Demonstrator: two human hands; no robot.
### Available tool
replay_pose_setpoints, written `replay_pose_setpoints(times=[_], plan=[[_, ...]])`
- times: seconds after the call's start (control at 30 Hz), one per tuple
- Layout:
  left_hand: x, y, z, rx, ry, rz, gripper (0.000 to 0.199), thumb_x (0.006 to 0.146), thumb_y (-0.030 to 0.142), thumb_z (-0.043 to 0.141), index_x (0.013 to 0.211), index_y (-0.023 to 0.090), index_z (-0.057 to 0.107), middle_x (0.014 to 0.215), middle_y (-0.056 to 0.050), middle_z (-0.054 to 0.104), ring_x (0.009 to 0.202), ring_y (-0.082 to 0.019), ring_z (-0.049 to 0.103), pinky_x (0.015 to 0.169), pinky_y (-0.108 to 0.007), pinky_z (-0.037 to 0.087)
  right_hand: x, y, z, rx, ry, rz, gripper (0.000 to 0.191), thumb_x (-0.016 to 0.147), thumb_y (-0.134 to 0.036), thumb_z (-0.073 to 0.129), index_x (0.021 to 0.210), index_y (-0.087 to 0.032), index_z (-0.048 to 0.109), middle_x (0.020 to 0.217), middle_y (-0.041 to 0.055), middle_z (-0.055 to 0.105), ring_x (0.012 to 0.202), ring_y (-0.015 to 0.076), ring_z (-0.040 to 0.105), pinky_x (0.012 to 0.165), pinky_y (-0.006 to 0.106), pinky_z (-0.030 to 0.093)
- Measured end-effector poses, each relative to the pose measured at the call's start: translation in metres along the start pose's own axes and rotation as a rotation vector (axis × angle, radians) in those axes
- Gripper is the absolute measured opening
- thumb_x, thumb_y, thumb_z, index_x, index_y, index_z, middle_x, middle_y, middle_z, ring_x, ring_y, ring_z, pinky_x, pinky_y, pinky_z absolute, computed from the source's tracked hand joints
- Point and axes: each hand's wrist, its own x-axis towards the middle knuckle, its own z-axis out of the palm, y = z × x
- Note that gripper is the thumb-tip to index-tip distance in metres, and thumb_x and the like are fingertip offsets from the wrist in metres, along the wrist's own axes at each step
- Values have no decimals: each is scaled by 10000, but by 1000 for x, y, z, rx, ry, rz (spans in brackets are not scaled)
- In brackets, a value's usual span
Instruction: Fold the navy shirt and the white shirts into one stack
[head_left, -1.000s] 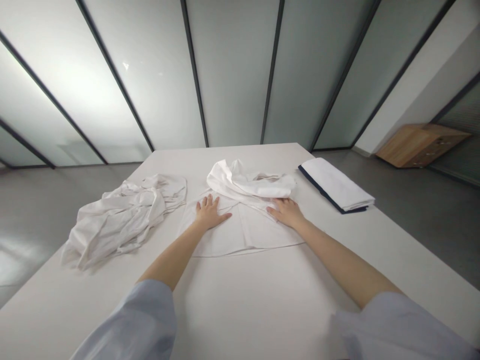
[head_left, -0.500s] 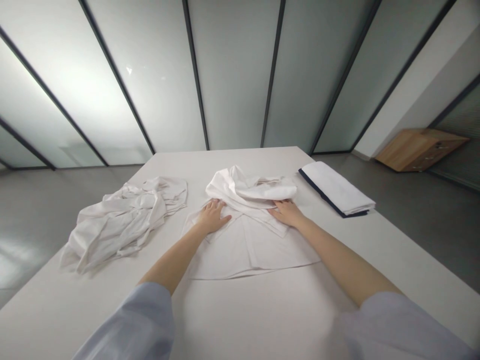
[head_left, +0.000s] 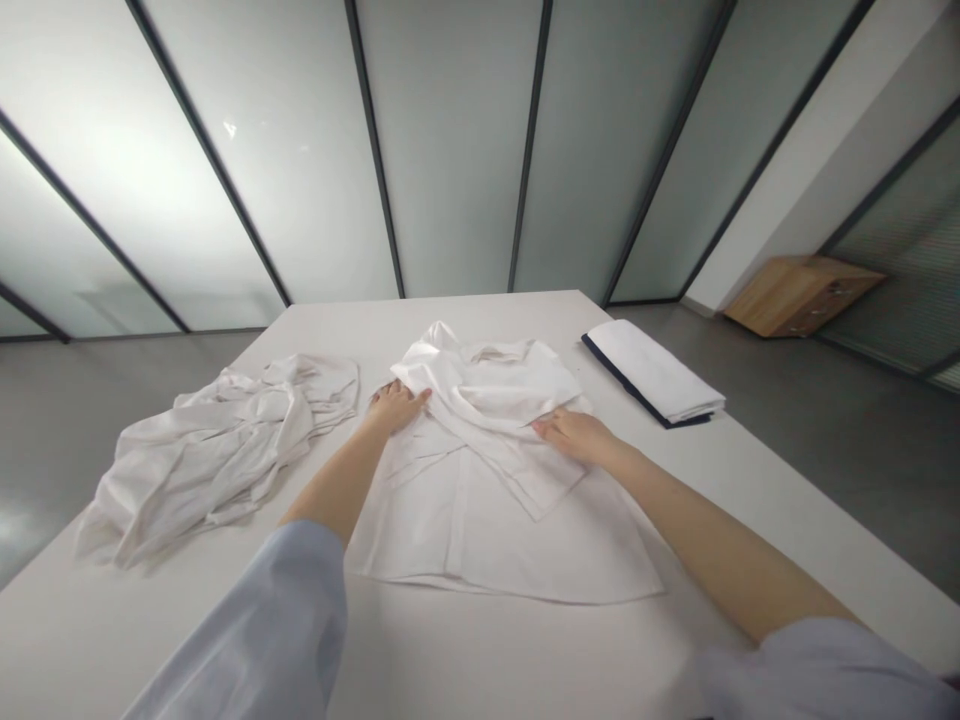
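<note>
A white shirt lies on the table in front of me, its hem towards me and its upper part bunched and folded at the far end. My left hand is at the left side of the bunched part, thumb over the cloth and fingers partly hidden by it. On the right, my right hand is closed on the edge of the upper layer. A sleeve-like flap crosses the shirt's front between the hands. The neckline shows at the far end.
A crumpled heap of white cloth lies at the left of the white table. Folded white cloth rests on a dark folded piece near the right edge. Beyond stand frosted glass panels and a wooden cabinet.
The bunched upper part has opened out, and more of the neckline shows. The hem is nearer to me. My left hand has shifted outward to the left, and the view has turned slightly right.
</note>
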Motion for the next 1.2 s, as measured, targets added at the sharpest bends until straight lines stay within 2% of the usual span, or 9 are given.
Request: replay_pose_setpoints(times=[0.13, 0.3, 0.4, 0.53, 0.77, 0.93, 1.0, 1.07, 1.2], plan=[[-2, 7, 6, -5, 13, -66, 814, 925, 643, 107, 1447, 104, 422, 1567, -192, 281, 1445, -338, 241, 1132, -547, 227, -6, 14, -5, 66, -28, 133, 648, 953, -632, 268, 1014, -175, 724, 1059, 165, 712, 1004, 295, 658, 826, 351, 466], [-13, 18, 19, 22, 94, -93, 839, 905, 671, 160, 1452, 87, 410, 1555, -235, 280, 1434, -387, 236, 1108, -631, 191, 22, 30, 17, 156, 331, -19, 539, 965, -513, 339, 1384, -216, 504, 1415, 129, 524, 1310, 258, 467, 1036, 390, 387], [-19, 21, 23, 18, 102, -109, 852, 897, 682, 174, 1439, 76, 428, 1546, -256, 281, 1428, -411, 236, 1089, -653, 202, 50, 31, 37, 137, 244, 63, 624, 969, -558, 279, 1472, -205, 385, 1511, 148, 404, 1397, 280, 355, 1094, 462, 322], [-23, 19, 23, 18, 99, -96, 853, 889, 696, 189, 1417, 84, 461, 1538, -273, 286, 1419, -433, 246, 1065, -672, 224, 86, 37, 49, 32, 158, 146, 651, 964, -604, 210, 1467, -235, 395, 1544, 163, 343, 1412, 347, 305, 1072, 581, 291], [-14, -1, 17, -34, 89, -45, 612, 945, 549, 234, 1384, 216, 499, 1554, -159, 329, 1436, -358, 259, 1101, -612, 228, 115, 40, 42, 9, 224, 135, 583, 955, -539, 344, 1428, -216, 452, 1517, 154, 385, 1375, 362, 348, 1077, 540, 299], [-19, -7, 12, -113, 279, -33, 486, 896, 337, 417, 1341, 159, 497, 1393, -165, 515, 1293, -294, 459, 1070, -453, 358, 100, 32, 36, 31, 372, 111, 482, 923, -343, 470, 1366, -156, 508, 1454, 181, 447, 1326, 320, 406, 1051, 465, 359], [-25, -4, 10, -96, 394, 24, 539, 849, 320, 504, 1355, 139, 472, 1418, -173, 474, 1283, -298, 454, 1048, -410, 383, 93, 25, 35, 38, 400, 14, 509, 878, -262, 523, 1379, -172, 503, 1480, 156, 430, 1335, 302, 395, 1062, 436, 350], [-29, 4, 8, -58, 412, 197, 590, 836, 312, 538, 1402, 184, 434, 1485, -140, 404, 1327, -298, 400, 1068, -407, 364, 89, 12, 34, 45, 366, -140, 544, 842, -218, 555, 1383, -206, 509, 1485, 116, 442, 1343, 279, 392, 1080, 413, 329], [-28, 26, 7, -36, 184, 439, 479, 888, 325, 485, 1363, 269, 508, 1352, -92, 537, 1249, -260, 481, 1037, -398, 395, 87, -25, 29, 38, 269, -323, 476, 885, -266, 535, 1359, -221, 549, 1344, 116, 577, 1221, 242, 519, 1024, 359, 363]])
